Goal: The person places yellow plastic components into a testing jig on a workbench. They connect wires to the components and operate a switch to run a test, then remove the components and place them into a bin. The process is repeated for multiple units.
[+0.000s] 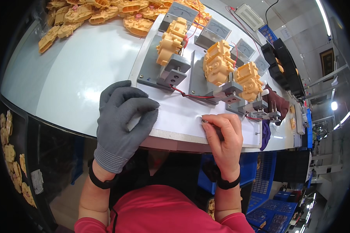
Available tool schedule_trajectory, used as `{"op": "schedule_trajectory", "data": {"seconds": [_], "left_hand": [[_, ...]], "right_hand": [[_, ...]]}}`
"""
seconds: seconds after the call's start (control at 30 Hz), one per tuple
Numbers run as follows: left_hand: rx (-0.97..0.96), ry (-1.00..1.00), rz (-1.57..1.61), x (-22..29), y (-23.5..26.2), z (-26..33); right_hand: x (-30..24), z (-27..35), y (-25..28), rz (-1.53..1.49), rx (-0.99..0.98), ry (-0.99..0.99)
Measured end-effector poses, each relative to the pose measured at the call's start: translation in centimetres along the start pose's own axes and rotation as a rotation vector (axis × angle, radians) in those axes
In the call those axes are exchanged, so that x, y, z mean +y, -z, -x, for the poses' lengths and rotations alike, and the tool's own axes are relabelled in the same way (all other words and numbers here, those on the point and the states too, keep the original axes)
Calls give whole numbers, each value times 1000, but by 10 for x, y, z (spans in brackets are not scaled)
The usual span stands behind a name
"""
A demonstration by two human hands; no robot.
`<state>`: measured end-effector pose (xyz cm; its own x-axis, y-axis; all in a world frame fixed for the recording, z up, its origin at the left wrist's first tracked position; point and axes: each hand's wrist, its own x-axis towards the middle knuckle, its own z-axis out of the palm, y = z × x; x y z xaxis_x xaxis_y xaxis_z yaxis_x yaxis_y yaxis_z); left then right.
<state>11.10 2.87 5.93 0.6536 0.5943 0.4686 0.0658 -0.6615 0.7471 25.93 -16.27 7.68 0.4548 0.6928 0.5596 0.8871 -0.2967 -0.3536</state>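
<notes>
My left hand [124, 116], in a grey knit glove, rests at the near left edge of a white board [175, 116]. Its thumb and forefinger tips come together, and I cannot make out anything between them. My bare right hand [226, 134] is above the board's near edge, pinching a small dark metal piece [205, 121] between thumb and forefinger. Beyond the hands, yellow plastic housings [171, 42], [218, 64], [249, 81] sit upright on grey fixtures. The nearest grey block [175, 70] has two round holes in its front. Red and black wires [194, 96] link the fixtures.
Analogue meters [216, 33] line the board's far side. Loose yellow housings [105, 11] are heaped at the far left of the table. Dark cloth [276, 103] lies at the right. Below the table are a black bin [39, 155] with yellow parts and blue crates [262, 182].
</notes>
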Motion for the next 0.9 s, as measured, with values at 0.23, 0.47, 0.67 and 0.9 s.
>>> {"op": "schedule_trajectory", "data": {"seconds": [0.23,0.47,0.67,0.9], "left_hand": [[0,27,-6,1,0,1],[-4,31,1,1,0,0],[1,22,-16,0,0,0],[0,22,-7,2,0,0]], "right_hand": [[-1,0,0,2,-1,-7],[-1,-2,4,-8,-45,28],[-1,-2,0,10,6,34],[-2,-2,0,-1,20,24]]}}
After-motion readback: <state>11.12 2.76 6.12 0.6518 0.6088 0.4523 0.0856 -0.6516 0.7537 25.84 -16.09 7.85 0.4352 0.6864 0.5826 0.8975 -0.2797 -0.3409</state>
